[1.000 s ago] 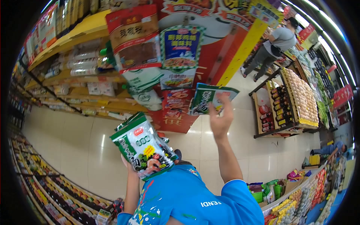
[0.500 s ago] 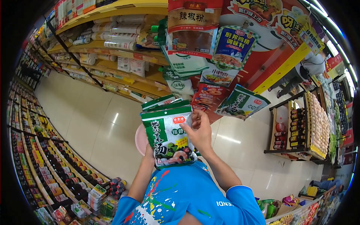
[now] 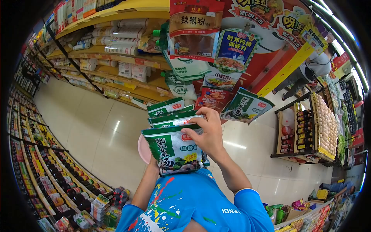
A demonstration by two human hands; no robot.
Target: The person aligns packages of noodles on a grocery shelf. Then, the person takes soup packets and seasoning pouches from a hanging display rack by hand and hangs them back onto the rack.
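A fanned stack of green-and-white seaweed soup packets point(image 3: 176, 150) is held in front of my blue shirt. My left hand point(image 3: 154, 165) grips the stack from its lower left; most of its fingers are hidden behind the packets. At the upper right, my right hand point(image 3: 208, 133) has its thumb on the front packet and its fingers bent over the top edges of those behind. Just beyond this hand, a matching seaweed soup packet point(image 3: 247, 106) hangs from the display. Partly covered by the stack is a pink round object point(image 3: 144, 147).
Hanging ahead are a red chili powder packet point(image 3: 196, 29) and a blue seasoning packet point(image 3: 236, 49). Yellow shelves point(image 3: 116, 50) with bagged goods stand at the upper left, bottle shelves point(image 3: 58, 181) at the lower left. An egg rack point(image 3: 324, 123) and a person point(image 3: 319, 63) are at right.
The packets have spread apart at their top edges, the front one now lower and tilted. My right hand has shifted slightly right and up, its fingers reaching over the packets behind.
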